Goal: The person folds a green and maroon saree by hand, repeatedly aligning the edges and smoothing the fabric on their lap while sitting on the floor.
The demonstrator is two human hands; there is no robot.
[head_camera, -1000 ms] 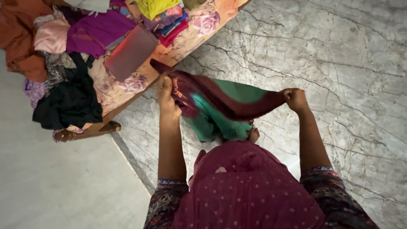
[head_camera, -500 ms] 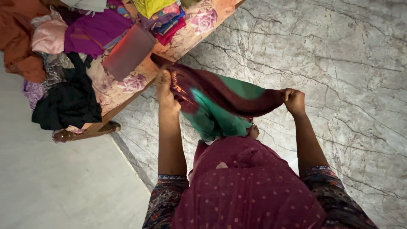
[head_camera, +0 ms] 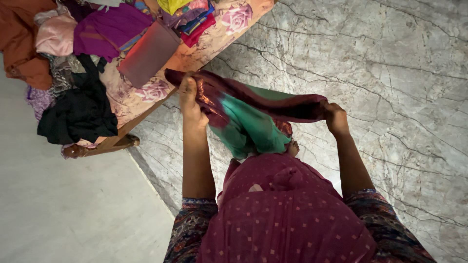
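Both hands up in front of the body, holding one cloth stretched between them. Left hand (head_camera: pixel 190 100) is fisted tight on one end of a maroon-bordered green fabric w/ a shiny gold patch (head_camera: pixel 253 117); a short maroon tip sticks out past the fist, toward the bed. Right hand (head_camera: pixel 336 117) is pinched closed on the other end, fingers curled under the maroon edge. Between the two grips the maroon border runs as a taut band; below that band the green part sags in loose folds toward the person's body, hanging just above the maroon dotted garment (head_camera: pixel 287 214) they wear. A bare foot (head_camera: pixel 292 147) peeks out just under the hanging green folds, nearer the right-hand grip.

Beyond the left-hand grip: floral-print bed (head_camera: pixel 146 95) w/ wooden frame, its edge near the fist. On it, well apart from the hands, a flat reddish-brown folded cloth (head_camera: pixel 148 53), a purple cloth (head_camera: pixel 109 29), pale pink cloth (head_camera: pixel 53 36), rust-orange cloth (head_camera: pixel 22 39), black cloth (head_camera: pixel 80 114) draping over the bed side, and a small stack of folded bright cloths (head_camera: pixel 190 14). Under both grips and past the right one: grey veined marble floor (head_camera: pixel 390 73).
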